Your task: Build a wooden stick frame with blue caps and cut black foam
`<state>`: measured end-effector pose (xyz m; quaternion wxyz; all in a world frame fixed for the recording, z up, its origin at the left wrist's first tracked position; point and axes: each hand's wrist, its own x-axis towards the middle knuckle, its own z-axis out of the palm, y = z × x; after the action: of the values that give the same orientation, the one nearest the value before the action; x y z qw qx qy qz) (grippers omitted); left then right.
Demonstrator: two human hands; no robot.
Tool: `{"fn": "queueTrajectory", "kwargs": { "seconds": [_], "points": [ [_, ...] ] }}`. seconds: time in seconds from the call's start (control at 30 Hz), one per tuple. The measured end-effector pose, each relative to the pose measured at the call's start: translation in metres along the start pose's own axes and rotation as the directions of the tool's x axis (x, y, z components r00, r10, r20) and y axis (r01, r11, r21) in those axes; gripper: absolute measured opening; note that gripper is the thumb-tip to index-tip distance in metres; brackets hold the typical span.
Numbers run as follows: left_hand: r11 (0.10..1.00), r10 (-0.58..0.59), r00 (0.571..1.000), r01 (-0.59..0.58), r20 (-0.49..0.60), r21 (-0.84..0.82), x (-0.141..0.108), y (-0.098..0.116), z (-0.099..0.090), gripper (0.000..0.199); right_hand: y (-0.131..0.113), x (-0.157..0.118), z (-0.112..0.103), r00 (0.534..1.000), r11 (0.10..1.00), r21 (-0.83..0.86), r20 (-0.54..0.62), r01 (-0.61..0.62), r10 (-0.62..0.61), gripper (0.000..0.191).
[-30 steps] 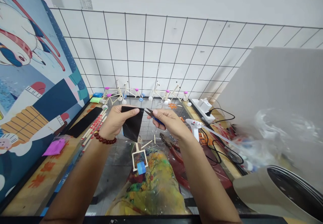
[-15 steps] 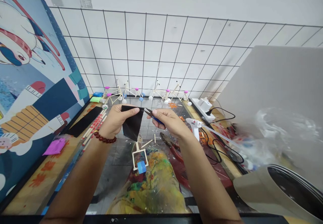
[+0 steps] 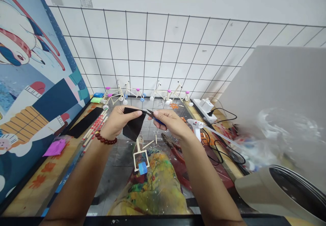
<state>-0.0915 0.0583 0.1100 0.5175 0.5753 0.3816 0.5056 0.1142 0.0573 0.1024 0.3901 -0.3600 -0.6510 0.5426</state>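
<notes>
My left hand [image 3: 121,120] pinches a black sheet [image 3: 134,126] by its upper edge, thumb on top, and the rest of it hangs down. In my right hand [image 3: 168,121] is a pair of small scissors [image 3: 154,115] with dark blue handles. Their blades point left and meet the sheet's upper right corner. Just below the sheet, a small frame of pale wooden sticks [image 3: 134,161] with a blue piece [image 3: 143,168] on it rests by the paint-stained cloth [image 3: 155,185] over my lap.
Several small stick models [image 3: 158,92] stand along the tiled wall. A white glue gun [image 3: 196,127] and red-handled pliers [image 3: 175,148] lie right, near a power strip [image 3: 205,110] and a beige bin [image 3: 254,185]. At left are a black strip [image 3: 86,122] and sticks [image 3: 96,129].
The black sheet has tilted, its lower end swinging slightly left, and its upper right corner now bends toward the blades. Both hands stay almost where they were.
</notes>
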Motion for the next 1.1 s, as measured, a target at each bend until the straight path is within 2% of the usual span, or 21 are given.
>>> {"fn": "queueTrajectory", "kwargs": {
  "seconds": [0.17, 0.3, 0.57, 0.93, 1.1],
  "points": [
    [0.999, -0.024, 0.999, 0.024, -0.023, 0.028, -0.0004, 0.0002, -0.0013, 0.023, -0.0008, -0.0018, -0.0009, 0.998, 0.998, 0.045, 0.035, -0.045, 0.043, 0.044],
    [0.998, -0.056, 0.998, 0.056, 0.011, 0.042, -0.0003, -0.0014, -0.0016, 0.025, -0.0009, -0.0028, -0.0030, 0.992, 0.992, 0.053, 0.066, -0.113, 0.109, 0.046],
    [0.996, -0.034, 0.998, 0.029, 0.060, 0.082, 0.0001, -0.0034, -0.0026, 0.021, -0.0028, -0.0027, -0.0050, 0.975, 0.980, 0.084, 0.146, -0.180, 0.166, 0.049],
    [0.973, 0.023, 0.996, -0.041, 0.080, 0.226, -0.0005, -0.0009, -0.0071, 0.020, -0.0019, -0.0018, -0.0024, 0.973, 0.980, 0.074, 0.158, -0.183, 0.169, 0.040],
    [0.982, 0.010, 0.999, -0.019, 0.045, 0.186, 0.0000, -0.0001, -0.0057, 0.021, -0.0039, -0.0038, -0.0081, 0.980, 0.983, 0.098, 0.140, -0.154, 0.140, 0.042]
  ]
}}
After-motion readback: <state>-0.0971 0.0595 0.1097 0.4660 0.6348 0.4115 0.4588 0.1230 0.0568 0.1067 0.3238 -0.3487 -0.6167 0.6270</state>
